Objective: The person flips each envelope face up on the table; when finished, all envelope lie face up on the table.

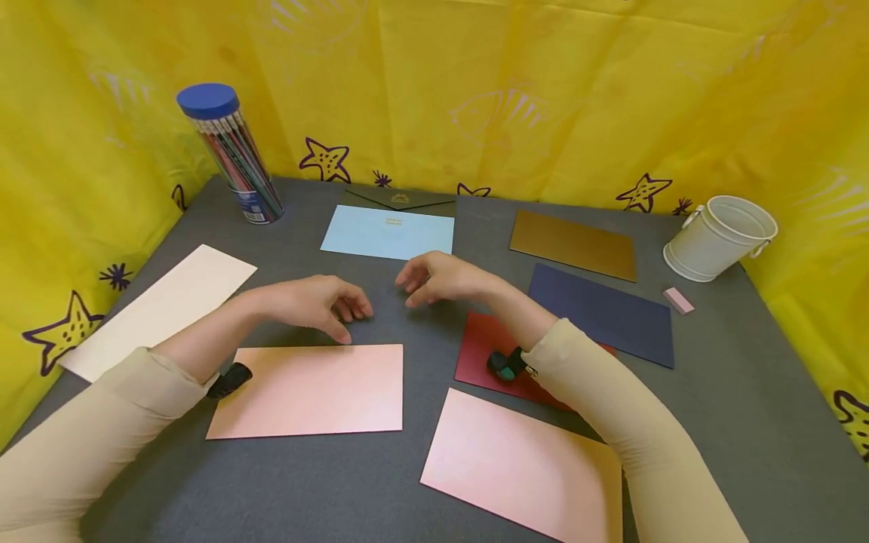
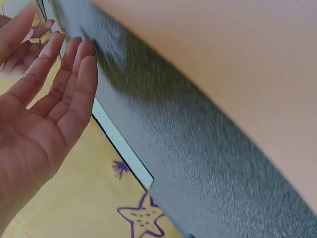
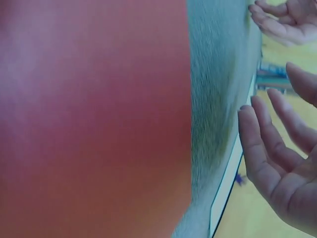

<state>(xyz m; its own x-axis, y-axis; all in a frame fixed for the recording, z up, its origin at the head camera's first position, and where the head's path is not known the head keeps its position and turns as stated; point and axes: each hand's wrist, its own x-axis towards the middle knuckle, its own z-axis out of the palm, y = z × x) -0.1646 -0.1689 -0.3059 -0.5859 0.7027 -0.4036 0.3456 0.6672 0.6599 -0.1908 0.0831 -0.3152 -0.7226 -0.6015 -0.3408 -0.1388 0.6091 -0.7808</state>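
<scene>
I see grey table (image 1: 733, 407). Pink card (image 1: 308, 390) lies near left, red card (image 1: 485, 351) near right (partly under sleeve). My left hand (image 1: 308, 304) and right hand (image 1: 441, 277) hover between them, fingers relaxed, holding nothing.

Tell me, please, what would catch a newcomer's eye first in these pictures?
First come the two bare hands, the left hand and the right hand, hovering open and empty over the middle of the grey table. Around them lie flat coloured sheets, with a pink card in front of the left hand and a dark red card under the right forearm. A tube of pencils stands at the far left corner.
</scene>
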